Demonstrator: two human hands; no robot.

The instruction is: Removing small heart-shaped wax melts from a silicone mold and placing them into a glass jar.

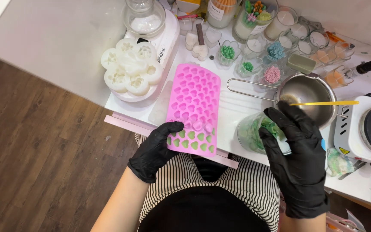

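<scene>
The person's left hand (156, 148), in a black glove, grips the near edge of a pink heart mold (193, 109), thumb on top. The mold lies on the white table (65, 38); its last two rows hold small green hearts. The right hand (295, 141) curls around a clear jar (254, 133) of green bits, beside a metal pot (308, 96). It looks like popping the hearts out. Next, the mold would need bending over the jar.
</scene>
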